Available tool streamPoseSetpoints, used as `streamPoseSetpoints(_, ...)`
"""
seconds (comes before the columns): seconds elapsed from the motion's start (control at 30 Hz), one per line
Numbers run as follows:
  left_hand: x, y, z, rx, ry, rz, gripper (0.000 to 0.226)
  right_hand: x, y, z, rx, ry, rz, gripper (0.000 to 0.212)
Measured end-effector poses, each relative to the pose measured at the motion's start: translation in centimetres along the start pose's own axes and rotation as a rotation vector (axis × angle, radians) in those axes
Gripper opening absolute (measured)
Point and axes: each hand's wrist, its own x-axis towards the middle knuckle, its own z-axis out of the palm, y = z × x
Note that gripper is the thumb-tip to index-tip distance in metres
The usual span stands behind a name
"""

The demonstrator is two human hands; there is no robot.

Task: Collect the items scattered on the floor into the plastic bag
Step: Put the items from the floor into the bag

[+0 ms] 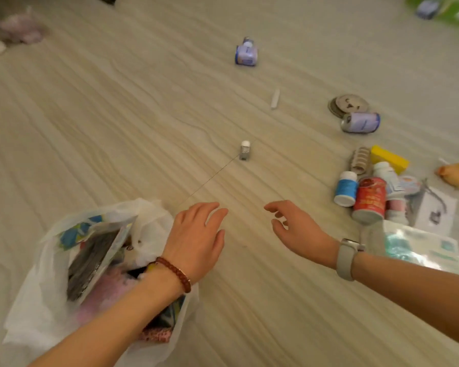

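Both your hands are empty and spread: the left hand [196, 234] hovers palm down just past the bag's mouth, and the right hand [297, 231] is loosely open, fingers curled a little, beside it over bare floor. The bag [45, 282] sits under your left forearm, already holding a flat packet and some soft pink stuff, so the job looks partly done.

What remains lies ahead and to your right. A small vial [244, 151] stands just beyond your fingertips. Farther out are a white stick [275, 98] and a purple can [246, 53]. Off your right hand is a tight cluster: a blue bottle [345, 188], a red jar [370, 200], a second can [361, 123] and a clear pouch [419, 247] close to your right wrist.

The risks, as I judge them: the vial is upright and narrow, so a careless swipe could tip it and send it rolling. The cans lie on their sides and may roll if nudged. Pulling one bottle from the cluster may topple its neighbours. The bag's mouth is slack, and your left forearm leaning on it could close it or spill what is inside.

The floor [117, 115] is smooth, pale wood-grain, with nothing to stop a rolling thing. Blurred soft toys lie far beyond your left hand.
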Motion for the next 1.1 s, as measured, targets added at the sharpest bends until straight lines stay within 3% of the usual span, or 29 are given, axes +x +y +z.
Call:
streamPoseSetpoints(0.13,4.5,4.7,2.8,-0.003,-0.124,0.204,0.037,-4.0,8.5,-6.0,-0.056,0.182,0.145,0.039)
streamPoseSetpoints(0.23,6.5,7.9,5.8,0.017,-0.201,0.357,0.037,-7.2,14.7,-9.7,-0.153,0.267,0.278,0.065)
streamPoseSetpoints(0.3,8.3,10.0,7.6,0.034,-0.253,0.432,0.038,-8.6,18.5,-10.7,-0.263,0.101,0.444,0.098)
streamPoseSetpoints(0.37,10.6,12.2,9.1,0.059,-0.283,0.441,0.039,-9.0,21.2,-10.5,-0.355,-0.108,0.540,0.113)
streamPoseSetpoints(0.43,12.7,14.4,10.3,0.038,-0.288,0.396,0.040,-8.7,22.5,-9.7,-0.425,-0.145,0.523,0.109)
streamPoseSetpoints(0.53,15.7,17.7,11.8,-0.067,-0.398,0.276,0.045,-8.7,22.8,-8.8,-0.545,-0.030,0.454,0.098)
streamPoseSetpoints(0.7,20.5,22.6,14.5,-0.151,-0.344,0.112,0.042,-10.1,21.1,-4.2,-0.427,0.159,0.451,0.099)
streamPoseSetpoints(0.93,23.9,26.8,18.5,0.092,-0.398,0.030,0.086,-10.3,20.3,-1.9,-0.423,0.359,0.509,0.090)
streamPoseSetpoints(1.1,24.1,27.8,18.7,0.061,-0.518,0.117,0.087,-10.3,20.3,-1.8,-0.411,0.371,0.512,0.086)
